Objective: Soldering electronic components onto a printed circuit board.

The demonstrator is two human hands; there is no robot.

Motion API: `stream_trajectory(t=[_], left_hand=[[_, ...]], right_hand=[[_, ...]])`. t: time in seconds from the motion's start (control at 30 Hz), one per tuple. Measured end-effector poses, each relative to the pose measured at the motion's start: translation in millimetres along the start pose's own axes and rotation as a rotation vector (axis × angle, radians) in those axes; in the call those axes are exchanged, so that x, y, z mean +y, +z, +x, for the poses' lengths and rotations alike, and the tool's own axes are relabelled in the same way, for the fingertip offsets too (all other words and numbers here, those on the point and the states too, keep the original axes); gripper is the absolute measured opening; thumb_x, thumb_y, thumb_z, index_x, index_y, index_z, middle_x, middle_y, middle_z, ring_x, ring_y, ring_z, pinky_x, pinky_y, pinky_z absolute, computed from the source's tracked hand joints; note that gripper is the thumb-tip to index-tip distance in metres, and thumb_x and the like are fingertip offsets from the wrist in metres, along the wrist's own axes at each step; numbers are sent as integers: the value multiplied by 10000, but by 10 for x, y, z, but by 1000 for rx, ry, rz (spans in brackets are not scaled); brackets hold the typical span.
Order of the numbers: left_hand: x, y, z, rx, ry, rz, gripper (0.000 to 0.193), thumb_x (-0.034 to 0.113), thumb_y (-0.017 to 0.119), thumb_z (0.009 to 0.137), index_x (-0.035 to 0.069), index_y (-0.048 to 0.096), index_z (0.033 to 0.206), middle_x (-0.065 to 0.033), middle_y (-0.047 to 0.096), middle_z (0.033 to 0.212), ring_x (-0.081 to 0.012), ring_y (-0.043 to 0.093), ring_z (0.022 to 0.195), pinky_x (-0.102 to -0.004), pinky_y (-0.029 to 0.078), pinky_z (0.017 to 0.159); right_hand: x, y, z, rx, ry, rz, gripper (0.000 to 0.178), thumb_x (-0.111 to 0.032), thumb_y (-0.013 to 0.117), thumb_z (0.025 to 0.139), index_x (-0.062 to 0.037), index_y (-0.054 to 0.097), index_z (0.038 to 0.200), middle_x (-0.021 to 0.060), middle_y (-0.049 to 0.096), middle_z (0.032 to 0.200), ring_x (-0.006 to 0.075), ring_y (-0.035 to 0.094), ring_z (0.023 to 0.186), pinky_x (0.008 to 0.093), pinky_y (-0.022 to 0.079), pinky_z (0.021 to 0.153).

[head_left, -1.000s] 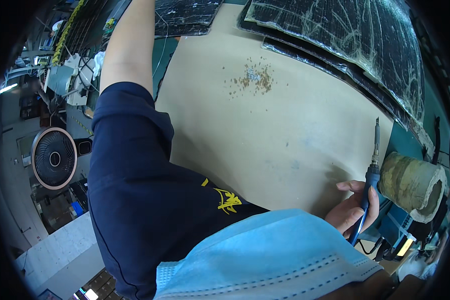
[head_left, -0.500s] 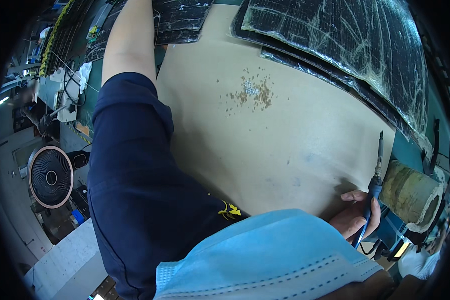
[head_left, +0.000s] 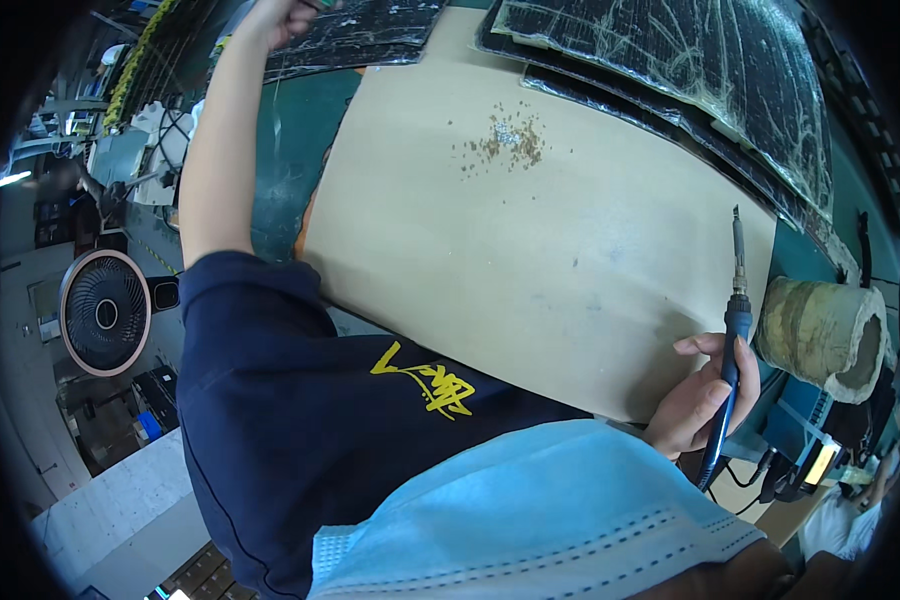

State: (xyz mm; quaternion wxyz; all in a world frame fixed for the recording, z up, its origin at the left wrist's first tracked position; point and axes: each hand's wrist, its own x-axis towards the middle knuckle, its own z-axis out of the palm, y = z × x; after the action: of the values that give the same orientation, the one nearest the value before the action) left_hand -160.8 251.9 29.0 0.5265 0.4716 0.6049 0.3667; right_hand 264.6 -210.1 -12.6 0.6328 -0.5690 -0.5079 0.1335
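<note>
The board (head_left: 450, 260) lies on the bench (head_left: 282, 180) in front of the person, with bits (head_left: 515, 150) scattered on it toward the far edge. A stack (head_left: 670, 90) of panels lies across its far right side; other panels (head_left: 390, 30) lie at its far left corner, beside the left hand (head_left: 292, 22). At the near right, the right hand (head_left: 705, 390) holds the iron (head_left: 738, 315), tip away from the person. Right of it lies a tube (head_left: 815, 335). A fan (head_left: 105, 312) is well off left.

Green surface (head_left: 282, 170) under a tan board (head_left: 450, 260)
Small brown bits (head_left: 521, 150) lie at the board's twelve o'clock; black slabs (head_left: 660, 60) lie at one o'clock and eleven.
</note>
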Motion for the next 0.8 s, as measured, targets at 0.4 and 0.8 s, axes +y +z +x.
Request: stream_trajectory(t=[0.4, 0.8], left_hand=[[-410, 1196, -2865, -349, -218, -392, 540, 412, 325, 1030, -11, 540, 1289, -260, 677, 1028, -91, 470, 547, -197, 364, 450], [-812, 1712, -3382, -759, -323, -351, 643, 449, 296, 1014, -72, 521, 1316, -231, 690, 963, -70, 408, 488, -223, 364, 472]], right_hand=[[-71, -203, -87, 110, -149, -14, 459, -319, 445, 1023, 31, 463, 1318, 218, 608, 903, 269, 594, 753, 379, 474, 754], [39, -861, -134, 360, -331, -413, 439, -243, 440, 1040, 26, 394, 1384, 267, 633, 1123, 297, 665, 923, 396, 534, 815]])
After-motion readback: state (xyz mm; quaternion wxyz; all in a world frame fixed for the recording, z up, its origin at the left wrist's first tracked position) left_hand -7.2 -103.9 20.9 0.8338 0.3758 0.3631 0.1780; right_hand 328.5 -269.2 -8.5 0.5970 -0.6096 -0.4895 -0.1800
